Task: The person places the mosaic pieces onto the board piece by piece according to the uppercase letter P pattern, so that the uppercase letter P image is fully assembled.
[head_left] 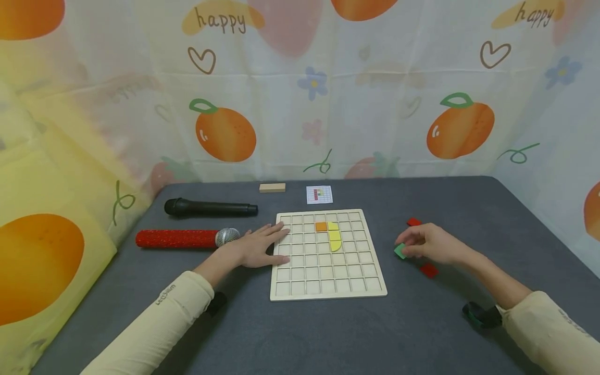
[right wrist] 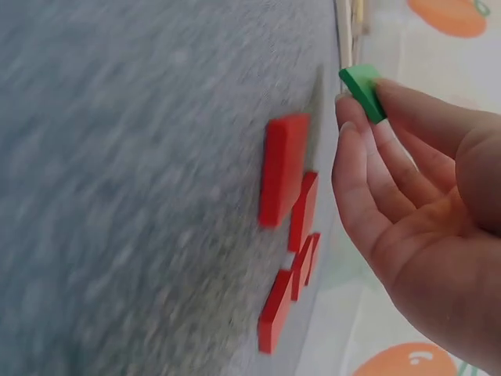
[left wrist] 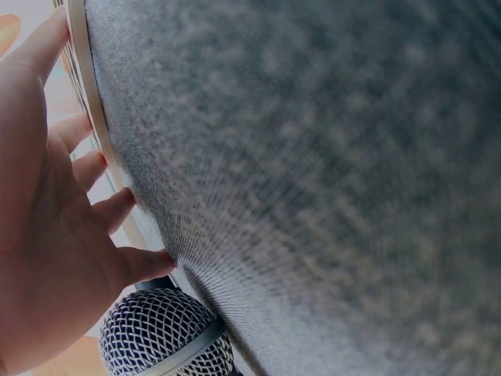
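A pale wooden grid board [head_left: 328, 298] lies on the dark table. My left hand [head_left: 258, 247] rests on its left edge with fingers spread and straight; the left wrist view shows the fingertips [left wrist: 102, 164] along that edge. Between thumb and fingers, my right hand [head_left: 433, 243] pinches a small green tile [right wrist: 362, 90], held off the table to the right of the board. Under and around that hand lie several red tiles [right wrist: 284, 168], one of them nearer me [head_left: 428, 270]. On the grid sit an orange square tile [head_left: 321, 227] and, beside it, a yellow strip with a rounded end [head_left: 335, 237].
Left of the board lie a black microphone [head_left: 211, 208] and a red glittery microphone [head_left: 178, 238], whose mesh head is close to my left hand. Behind the board are a wooden block [head_left: 272, 188] and a small card with a coloured grid pattern [head_left: 319, 195]. A printed curtain hangs behind.
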`<action>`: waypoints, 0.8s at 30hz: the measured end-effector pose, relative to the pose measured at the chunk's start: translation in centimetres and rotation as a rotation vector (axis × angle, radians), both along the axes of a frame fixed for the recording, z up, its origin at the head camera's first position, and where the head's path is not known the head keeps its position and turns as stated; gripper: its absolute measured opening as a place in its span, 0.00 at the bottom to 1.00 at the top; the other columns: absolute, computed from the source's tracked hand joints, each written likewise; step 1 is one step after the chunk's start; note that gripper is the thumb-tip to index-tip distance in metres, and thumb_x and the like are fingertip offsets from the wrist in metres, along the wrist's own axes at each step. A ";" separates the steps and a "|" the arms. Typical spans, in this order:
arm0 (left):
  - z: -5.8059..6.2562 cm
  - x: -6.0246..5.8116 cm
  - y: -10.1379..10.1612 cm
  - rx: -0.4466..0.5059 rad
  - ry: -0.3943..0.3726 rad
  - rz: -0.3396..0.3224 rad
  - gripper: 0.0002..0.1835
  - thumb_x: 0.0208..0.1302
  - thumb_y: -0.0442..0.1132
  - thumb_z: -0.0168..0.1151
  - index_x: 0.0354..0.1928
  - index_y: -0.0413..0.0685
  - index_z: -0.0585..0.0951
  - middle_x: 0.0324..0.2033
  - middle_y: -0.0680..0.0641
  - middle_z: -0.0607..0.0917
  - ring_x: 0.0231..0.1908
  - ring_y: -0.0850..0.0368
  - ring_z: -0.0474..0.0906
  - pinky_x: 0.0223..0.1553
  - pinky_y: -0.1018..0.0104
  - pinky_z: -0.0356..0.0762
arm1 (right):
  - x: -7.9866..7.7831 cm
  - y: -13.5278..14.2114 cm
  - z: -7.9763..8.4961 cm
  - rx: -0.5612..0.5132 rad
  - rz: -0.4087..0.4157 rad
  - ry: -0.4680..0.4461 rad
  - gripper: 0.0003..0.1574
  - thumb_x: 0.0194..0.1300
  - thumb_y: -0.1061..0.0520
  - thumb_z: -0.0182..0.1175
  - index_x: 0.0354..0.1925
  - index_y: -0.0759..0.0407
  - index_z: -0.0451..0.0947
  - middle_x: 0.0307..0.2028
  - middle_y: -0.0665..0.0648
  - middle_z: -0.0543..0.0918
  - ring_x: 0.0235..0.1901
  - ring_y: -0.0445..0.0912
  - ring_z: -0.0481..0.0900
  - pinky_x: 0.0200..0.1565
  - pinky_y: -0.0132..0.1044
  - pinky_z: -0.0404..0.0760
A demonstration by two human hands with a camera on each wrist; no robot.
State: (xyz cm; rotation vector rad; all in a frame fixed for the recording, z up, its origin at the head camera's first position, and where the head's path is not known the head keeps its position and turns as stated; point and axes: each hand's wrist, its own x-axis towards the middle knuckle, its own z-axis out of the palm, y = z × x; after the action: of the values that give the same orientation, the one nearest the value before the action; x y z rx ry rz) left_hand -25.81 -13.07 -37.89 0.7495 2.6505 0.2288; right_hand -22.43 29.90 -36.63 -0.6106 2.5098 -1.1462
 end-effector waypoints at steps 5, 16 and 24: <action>-0.1 -0.1 0.1 0.001 0.001 0.002 0.46 0.62 0.71 0.49 0.75 0.57 0.51 0.74 0.50 0.47 0.72 0.45 0.41 0.64 0.35 0.41 | -0.3 -1.0 0.1 -0.051 -0.016 -0.027 0.17 0.65 0.60 0.62 0.49 0.68 0.77 0.38 0.58 0.83 0.37 0.52 0.82 0.39 0.40 0.81; -0.1 -0.1 0.0 0.001 -0.001 -0.003 0.46 0.62 0.71 0.48 0.75 0.57 0.50 0.74 0.51 0.46 0.72 0.45 0.41 0.64 0.35 0.41 | -0.9 -4.5 0.0 -0.150 -0.020 -0.148 0.21 0.64 0.58 0.64 0.51 0.70 0.76 0.39 0.60 0.85 0.39 0.53 0.83 0.42 0.43 0.81; -0.2 -0.2 0.0 0.000 -0.004 0.001 0.46 0.62 0.71 0.48 0.75 0.58 0.50 0.74 0.51 0.46 0.72 0.45 0.40 0.64 0.35 0.40 | -1.6 -7.1 -0.3 -0.196 -0.023 -0.181 0.22 0.63 0.60 0.64 0.53 0.70 0.76 0.38 0.60 0.85 0.35 0.52 0.83 0.40 0.42 0.81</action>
State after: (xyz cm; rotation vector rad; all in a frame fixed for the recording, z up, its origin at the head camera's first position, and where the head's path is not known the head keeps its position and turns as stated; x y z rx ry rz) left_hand -25.97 -13.11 -38.08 0.7469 2.6466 0.2299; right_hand -24.03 22.83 -36.95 -0.5024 2.2766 -1.4013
